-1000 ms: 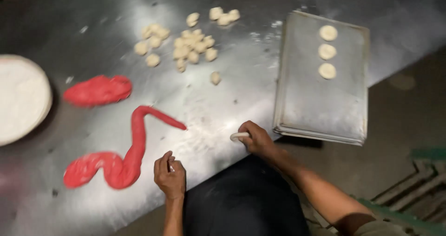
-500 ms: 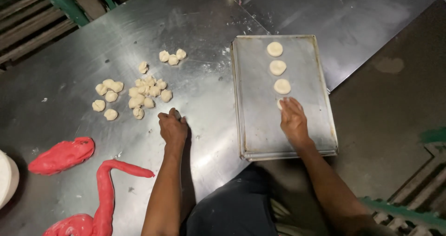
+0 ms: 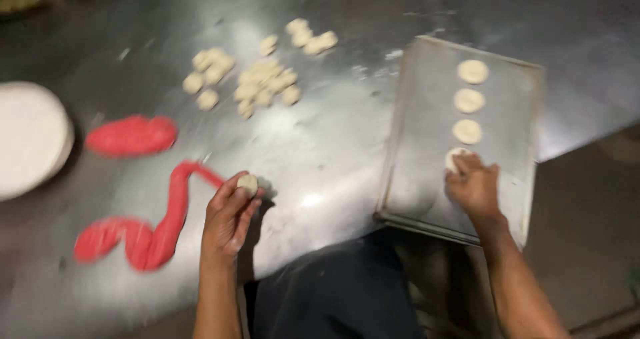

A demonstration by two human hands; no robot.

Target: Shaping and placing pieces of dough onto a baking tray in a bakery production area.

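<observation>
My left hand (image 3: 229, 218) holds a small pale dough ball (image 3: 248, 183) at its fingertips, just above the steel table, beside a long red dough rope (image 3: 160, 226). On the metal baking tray (image 3: 420, 179), my right hand (image 3: 473, 187) presses a pale dough piece (image 3: 455, 157). Three flat dough rounds (image 3: 469, 101) lie in a column above it on the tray. The picture is blurred by motion.
Several small pale dough balls (image 3: 257, 79) are scattered at the table's far middle. A red dough lump (image 3: 132, 136) lies left of centre. A round white disc or bowl (image 3: 30, 138) sits at the left edge. The steel table's (image 3: 333, 172) near edge runs by my dark lap.
My left hand has picked up a dough ball and drawn back toward the red rope. My right hand moved down the tray and now presses a fourth piece below the three rounds.
</observation>
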